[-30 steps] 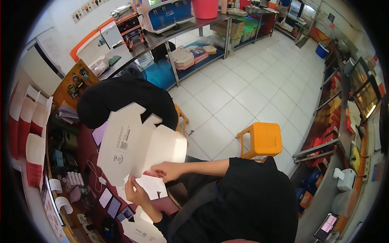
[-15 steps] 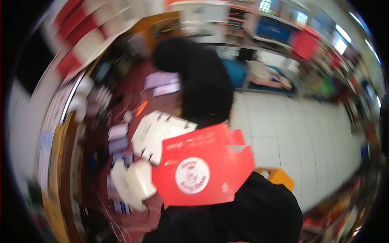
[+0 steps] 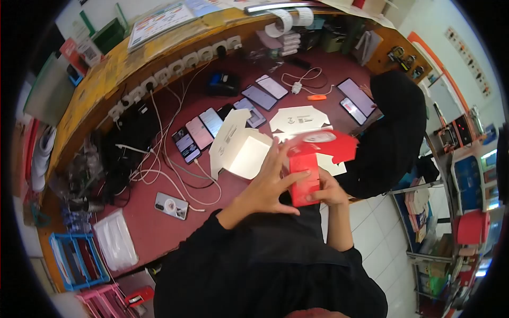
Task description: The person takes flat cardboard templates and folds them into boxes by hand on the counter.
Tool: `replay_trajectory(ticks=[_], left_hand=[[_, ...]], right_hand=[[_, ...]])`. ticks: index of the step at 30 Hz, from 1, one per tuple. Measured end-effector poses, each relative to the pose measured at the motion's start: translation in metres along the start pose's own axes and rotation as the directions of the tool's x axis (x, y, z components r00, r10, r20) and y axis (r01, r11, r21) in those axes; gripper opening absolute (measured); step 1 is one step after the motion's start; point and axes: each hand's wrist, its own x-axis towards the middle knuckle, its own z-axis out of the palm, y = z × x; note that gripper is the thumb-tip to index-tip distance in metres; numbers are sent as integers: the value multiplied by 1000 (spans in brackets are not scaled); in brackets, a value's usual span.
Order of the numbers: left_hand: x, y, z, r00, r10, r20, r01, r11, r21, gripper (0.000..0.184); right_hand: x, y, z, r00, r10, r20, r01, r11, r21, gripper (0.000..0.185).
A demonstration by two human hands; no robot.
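Note:
A partly folded red cardboard box [image 3: 306, 183] is upright in front of me, its wide lid flap [image 3: 334, 147] with a white round print raised above. My right hand [image 3: 331, 192] grips its lower right side, thumb on the front. Against the left edge, my left hand [image 3: 265, 183] has its fingers stretched apart, one fingertip touching the red front. Left of the hands stands a partly folded white box [image 3: 246, 151]. Behind the red box lies a flat white carton [image 3: 299, 119], partly covered by it.
Several phones [image 3: 199, 131] lie on the dark red table [image 3: 159, 228] among white cables. A grey phone [image 3: 171, 205] is nearer me. A person in black [image 3: 395, 132] sits at right, a hand near a large phone [image 3: 356, 97]. A blue basket [image 3: 79, 262] stands at lower left.
The view has turned toward the table. The red carton, earlier broad and flat-looking, is now folded into a narrow box shape, and both my hands have come into view at it.

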Motion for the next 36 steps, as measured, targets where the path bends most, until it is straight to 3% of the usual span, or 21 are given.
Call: replay_trajectory(ticks=[1, 2, 4, 7, 8, 9, 11, 13, 15, 16, 17, 18, 19, 21, 23, 25, 27, 30, 33, 35, 36], left_hand=[[-3, -7, 1, 998, 39, 39, -38, 999, -20, 84], [-3, -14, 7, 996, 86, 10, -83, 984, -159, 84], [-13, -33, 26, 989, 69, -132, -89, 984, -152, 81], [-28, -53, 42, 959, 49, -278, -82, 991, -109, 87], [-40, -57, 41, 961, -5, -276, -22, 995, -96, 91], [-51, -62, 37, 959, -60, -277, 38, 996, -83, 95], [-82, -81, 8, 955, -284, 85, 255, 933, 256, 90], [-118, -111, 2, 893, -386, 231, 226, 830, 510, 60], [-144, -134, 9, 898, -368, 242, 223, 854, 470, 44], [-156, -143, 14, 899, -356, 253, 219, 868, 446, 36], [-164, -150, 21, 920, -329, 215, 201, 864, 462, 32], [-171, -153, 30, 937, -301, 175, 186, 858, 479, 27], [-175, -155, 36, 953, -271, 136, 172, 851, 496, 22], [-178, -155, 45, 967, -238, 89, 171, 868, 466, 17], [-179, -149, 48, 964, -236, 119, 174, 906, 387, 16], [-178, -138, 48, 975, -207, 83, 160, 910, 383, 17], [-182, -129, 50, 966, -231, 112, 173, 908, 382, 21], [-187, -125, 57, 975, -212, 62, 174, 908, 382, 22], [-184, -118, 56, 967, -248, 61, 207, 900, 383, 24], [-183, -116, 58, 964, -261, 56, 221, 897, 382, 24], [-183, -115, 59, 960, -273, 62, 230, 895, 382, 25]], right_hand=[[3, -4, -6, 982, 33, 188, -30, 999, -15, 71], [6, -3, -1, 997, -14, 77, 21, 996, -87, 65], [19, -24, 39, 979, -145, -140, 107, 962, -250, 54], [35, -26, 64, 945, -258, -200, -13, 582, -813, 39], [42, -22, 57, 951, -257, -170, 2, 558, -830, 29], [52, -16, 47, 899, -394, -193, 25, 485, -874, 19], [73, -25, 36, 700, -604, -381, -156, 391, -907, 15], [92, -13, 34, 753, -601, -268, -77, 325, -943, 16], [108, -5, 62, 843, -536, -41, 106, 241, -965, 21], [116, 2, 80, 896, -443, -1, 197, 401, -895, 28], [129, 25, 86, 911, -407, 67, 204, 305, -930, 22], [139, 45, 90, 899, -417, 134, 286, 325, -901, 25], [139, 43, 99, 946, -297, 127, 216, 290, -932, 25], [143, 51, 94, 938, -335, 93, 176, 227, -958, 28], [157, 59, 51, 885, -421, -199, -140, 166, -976, 31], [170, 75, -21, 782, -493, -382, -299, 241, -923, 33], [171, 97, -72, 806, -251, -536, -512, 159, -844, 33], [168, 124, -102, 866, -130, -483, -476, 80, -876, 30], [168, 100, -55, 821, -459, -339, -449, -152, -881, 28], [183, 106, -32, 778, -623, -86, -27, 105, -994, 16], [190, 123, -27, 824, -566, 27, 53, 30, -998, 16]])
